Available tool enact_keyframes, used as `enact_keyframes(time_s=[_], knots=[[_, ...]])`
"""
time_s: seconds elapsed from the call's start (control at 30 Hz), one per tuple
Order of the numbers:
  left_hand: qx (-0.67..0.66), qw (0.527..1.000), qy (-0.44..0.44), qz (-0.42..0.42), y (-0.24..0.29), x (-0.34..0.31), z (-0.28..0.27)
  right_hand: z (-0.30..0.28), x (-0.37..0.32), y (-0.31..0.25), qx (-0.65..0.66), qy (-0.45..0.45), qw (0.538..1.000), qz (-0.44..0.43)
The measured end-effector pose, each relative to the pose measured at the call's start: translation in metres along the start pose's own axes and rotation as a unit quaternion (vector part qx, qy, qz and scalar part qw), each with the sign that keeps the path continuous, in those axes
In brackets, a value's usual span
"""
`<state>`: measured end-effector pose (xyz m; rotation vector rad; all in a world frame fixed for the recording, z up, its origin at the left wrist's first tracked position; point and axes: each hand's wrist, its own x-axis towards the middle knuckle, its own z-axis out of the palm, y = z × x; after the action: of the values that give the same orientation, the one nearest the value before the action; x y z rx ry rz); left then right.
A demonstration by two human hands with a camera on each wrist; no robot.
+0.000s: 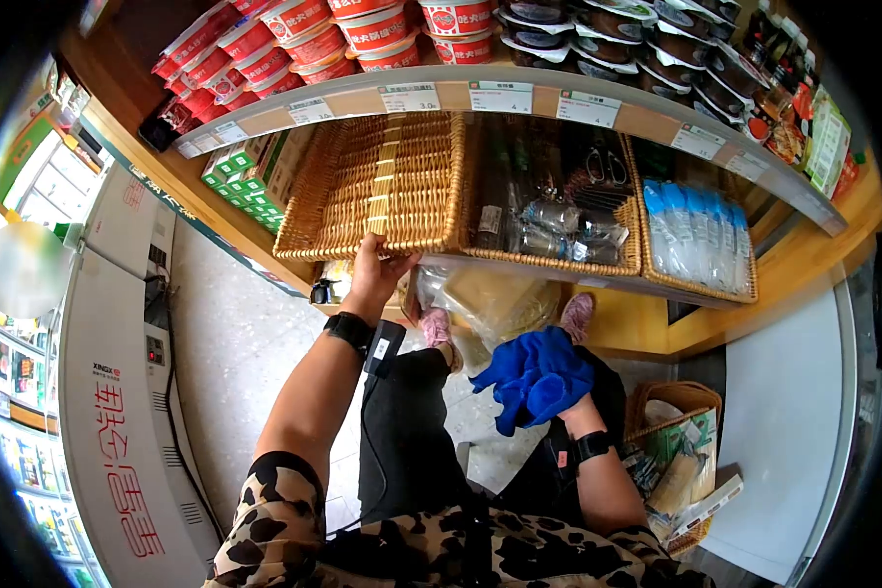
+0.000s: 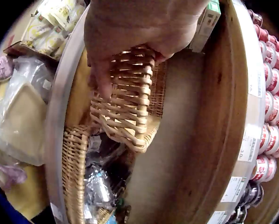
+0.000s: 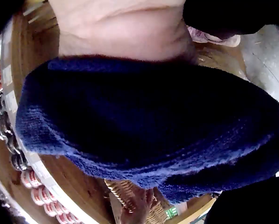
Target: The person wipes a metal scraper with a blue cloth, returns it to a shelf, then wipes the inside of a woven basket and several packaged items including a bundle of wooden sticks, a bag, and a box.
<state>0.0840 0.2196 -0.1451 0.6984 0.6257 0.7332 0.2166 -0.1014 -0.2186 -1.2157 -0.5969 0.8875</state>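
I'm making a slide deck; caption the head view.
Left hand grips an empty wicker basket at the shelf; right hand holds a blue cloth.

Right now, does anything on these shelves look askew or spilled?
Only the wicker basket: it looks tilted, unlike the filled basket beside it, probably because the left hand is gripping its rim. I see no spill.

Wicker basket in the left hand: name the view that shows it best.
Head view: it shows most of the basket. Left wrist: mainly the end the left hand grips; right wrist: a part below the blue cloth.
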Motion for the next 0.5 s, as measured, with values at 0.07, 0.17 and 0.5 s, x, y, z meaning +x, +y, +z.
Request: enact_keyframes(time_s=[0.07,0.17,0.5], knots=[[0.012,1.0,0.002,0.008,0.001,0.012,-0.004,-0.006,0.001,0.003,-0.056,0.001,0.998,-0.01],[0.027,0.999,-0.023,0.021,-0.002,0.028,-0.014,-0.001,0.001,-0.007,0.153,0.065,0.98,0.105],[0.053,0.999,0.004,0.007,-0.004,0.038,-0.013,-0.014,0.014,0.015,0.006,0.032,0.997,0.067]])
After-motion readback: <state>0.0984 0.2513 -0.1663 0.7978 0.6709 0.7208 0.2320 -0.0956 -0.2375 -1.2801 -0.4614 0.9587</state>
